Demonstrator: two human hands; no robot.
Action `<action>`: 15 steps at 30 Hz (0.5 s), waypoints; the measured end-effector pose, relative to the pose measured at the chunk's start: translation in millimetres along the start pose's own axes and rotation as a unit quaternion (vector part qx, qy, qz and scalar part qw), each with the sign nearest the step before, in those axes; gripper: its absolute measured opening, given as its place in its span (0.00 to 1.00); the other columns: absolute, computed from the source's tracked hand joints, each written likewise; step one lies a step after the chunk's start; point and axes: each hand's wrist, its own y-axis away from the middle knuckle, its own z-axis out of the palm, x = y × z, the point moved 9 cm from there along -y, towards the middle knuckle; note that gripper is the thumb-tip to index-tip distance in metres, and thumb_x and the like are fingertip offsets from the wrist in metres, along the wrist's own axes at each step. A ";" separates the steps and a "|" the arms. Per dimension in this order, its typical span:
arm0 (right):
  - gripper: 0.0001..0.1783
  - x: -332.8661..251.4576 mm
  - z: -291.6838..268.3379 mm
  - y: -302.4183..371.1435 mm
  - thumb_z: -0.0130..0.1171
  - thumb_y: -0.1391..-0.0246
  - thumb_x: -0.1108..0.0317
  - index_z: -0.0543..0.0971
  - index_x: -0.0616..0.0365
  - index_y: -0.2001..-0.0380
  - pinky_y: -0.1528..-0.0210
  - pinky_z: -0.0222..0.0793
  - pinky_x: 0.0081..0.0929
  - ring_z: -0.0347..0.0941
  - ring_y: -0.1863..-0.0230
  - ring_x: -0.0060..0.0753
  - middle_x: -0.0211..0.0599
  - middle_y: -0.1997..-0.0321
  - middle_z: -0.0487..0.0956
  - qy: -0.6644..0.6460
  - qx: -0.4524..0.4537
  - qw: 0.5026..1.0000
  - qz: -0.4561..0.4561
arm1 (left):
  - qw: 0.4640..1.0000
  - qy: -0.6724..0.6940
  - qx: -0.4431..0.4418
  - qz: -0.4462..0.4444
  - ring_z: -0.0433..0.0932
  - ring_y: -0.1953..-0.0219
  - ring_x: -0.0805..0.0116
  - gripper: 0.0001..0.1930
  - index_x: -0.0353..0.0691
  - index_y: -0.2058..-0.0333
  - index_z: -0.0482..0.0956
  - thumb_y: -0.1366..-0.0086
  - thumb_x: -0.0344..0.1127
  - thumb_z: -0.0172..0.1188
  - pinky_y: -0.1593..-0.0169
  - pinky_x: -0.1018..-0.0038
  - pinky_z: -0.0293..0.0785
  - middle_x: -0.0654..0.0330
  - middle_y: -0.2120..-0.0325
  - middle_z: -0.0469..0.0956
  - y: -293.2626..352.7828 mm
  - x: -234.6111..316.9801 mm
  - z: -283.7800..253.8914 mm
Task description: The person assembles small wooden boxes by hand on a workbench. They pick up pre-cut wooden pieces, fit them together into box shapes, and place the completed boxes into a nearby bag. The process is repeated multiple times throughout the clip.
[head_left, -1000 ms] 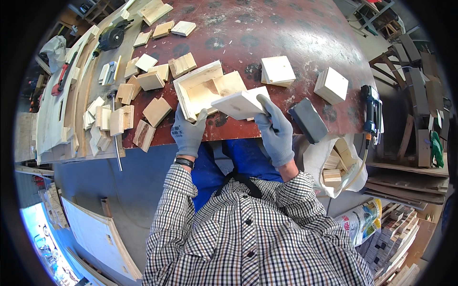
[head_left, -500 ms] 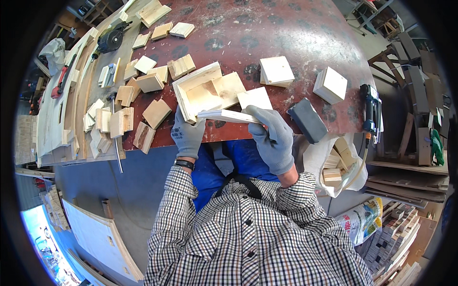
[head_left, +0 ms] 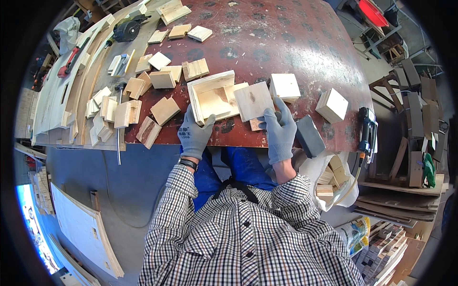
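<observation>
My left hand (head_left: 195, 137), in a grey work glove, has its thumb and fingers closed on the near left corner of an open-topped wooden box (head_left: 213, 82). The box rests on the dark red table, its inside facing up. In my gloved right hand (head_left: 279, 133), a square wooden panel (head_left: 253, 100) is pinched by its right edge, broad face up, overlapping the box's right side. Another small wood piece (head_left: 255, 125) shows below the panel. A dark grey block (head_left: 310, 137) lies just right of my right hand.
Stacked square wood pieces (head_left: 285, 86) and a second stack (head_left: 332, 106) stand to the right. Several offcuts (head_left: 164, 109) lie at left. A hose-fed air tool (head_left: 367, 129) sits at the right edge, above a white sack (head_left: 350, 194) of scraps. A black power tool (head_left: 128, 29) lies far left.
The panel has turned from edge-on to broad face up, and my right hand has shifted round to its right edge. My left hand stays on the box.
</observation>
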 end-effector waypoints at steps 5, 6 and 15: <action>0.28 23.2 52.2 -11.1 0.61 0.31 0.68 0.72 0.68 0.32 0.67 0.81 0.22 0.82 0.67 0.21 0.38 0.63 0.86 -0.054 -0.044 0.996 0.053 | 1.000 -0.008 0.021 0.006 0.85 0.52 0.45 0.38 0.39 0.36 0.72 0.38 0.55 0.73 0.52 0.57 0.84 0.46 0.48 0.82 0.7 1.4 -4.3; 0.29 24.7 63.7 -10.8 0.61 0.31 0.69 0.72 0.69 0.31 0.67 0.81 0.22 0.83 0.67 0.24 0.40 0.63 0.86 -0.051 -0.057 0.995 0.067 | 1.000 -0.008 0.020 0.004 0.85 0.52 0.45 0.38 0.39 0.36 0.72 0.38 0.55 0.73 0.52 0.57 0.84 0.46 0.48 0.82 0.5 1.8 -4.3; 0.32 56.4 99.7 -11.7 0.61 0.32 0.68 0.68 0.75 0.31 0.66 0.83 0.24 0.86 0.63 0.29 0.45 0.60 0.85 -0.036 -0.087 0.990 0.107 | 0.999 -0.003 0.029 0.022 0.86 0.53 0.45 0.38 0.40 0.37 0.73 0.38 0.55 0.74 0.54 0.57 0.84 0.46 0.49 0.83 -1.4 6.7 -4.9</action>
